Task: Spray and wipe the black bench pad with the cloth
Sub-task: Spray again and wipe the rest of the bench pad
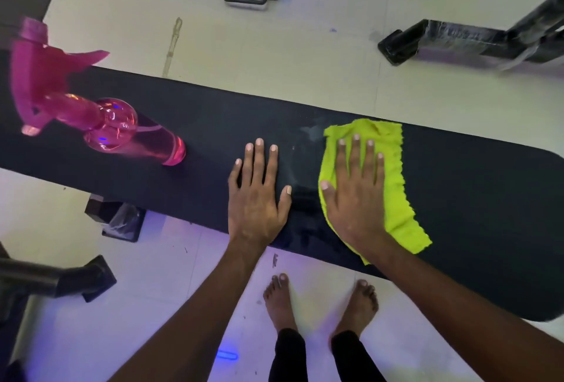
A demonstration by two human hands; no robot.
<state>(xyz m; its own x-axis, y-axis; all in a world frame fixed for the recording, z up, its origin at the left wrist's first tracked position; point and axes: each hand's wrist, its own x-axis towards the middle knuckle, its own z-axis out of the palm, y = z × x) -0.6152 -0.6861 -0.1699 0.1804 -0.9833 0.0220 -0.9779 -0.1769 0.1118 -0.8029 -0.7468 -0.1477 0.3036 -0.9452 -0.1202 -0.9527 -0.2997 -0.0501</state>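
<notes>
Wiping under way, judging by the scene. Long black padded bench pad (457, 186) running across the view from left to lower right. Lime-green frayed cloth (393, 174) spread flat on it right of centre, pinned under the right hand (354, 195), palm down, fingers splayed apart, pressing rather than gripping. Left hand (258, 195) just beside, flat on bare pad, fingers spread, holding nothing. Pale wet smears showing between the two hands and just above the cloth's left corner, so spraying of this patch looks done. Translucent pink plastic spray bottle (100, 116) set down on the pad's left part, well apart from both hands, leaning, somewhat blurred. Probably left to do: the smears beside the cloth, then the long stretches toward the bottle and toward the rounded right end; dryness there impossible to judge.

Count: one bench pad, one cloth, one spray bottle, two hands.
</notes>
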